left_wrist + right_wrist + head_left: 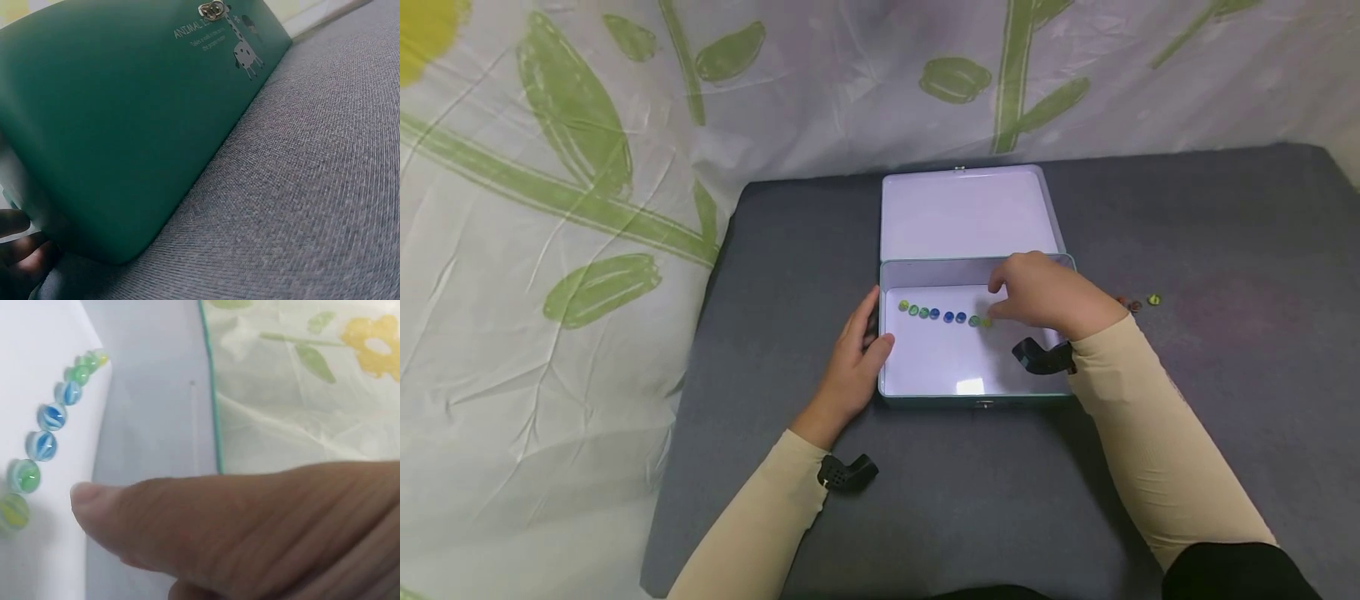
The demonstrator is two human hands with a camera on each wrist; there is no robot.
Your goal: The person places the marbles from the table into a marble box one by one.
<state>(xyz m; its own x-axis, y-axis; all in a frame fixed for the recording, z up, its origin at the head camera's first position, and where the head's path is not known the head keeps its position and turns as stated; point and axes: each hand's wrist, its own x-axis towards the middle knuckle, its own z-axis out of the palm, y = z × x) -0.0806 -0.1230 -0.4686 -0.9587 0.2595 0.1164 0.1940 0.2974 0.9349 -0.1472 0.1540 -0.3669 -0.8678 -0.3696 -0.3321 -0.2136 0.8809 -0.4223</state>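
Observation:
A green tin box [932, 362] with a white inside lies open on the table. A row of several glass marbles [949, 317], yellow-green, green and blue, runs across its floor. My left hand [846, 375] grips the box's left wall, thumb over the rim and fingers outside. Low in the left wrist view, some of its fingers [28, 256] show by the green side. My right hand [1045, 292] hovers inside the box at the row's right end, thumb and index finger apart. Beside its thumb [119, 515] lies a yellow-green marble [14, 511]; nothing shows in its grasp.
The box's white lid [966, 212] is folded back behind it. On the grey tabletop [1225, 400], a few loose marbles [1153, 299], reddish and yellow-green, lie right of the box, partly behind my right wrist. A leaf-patterned white cloth [850, 100] hangs along the back and left.

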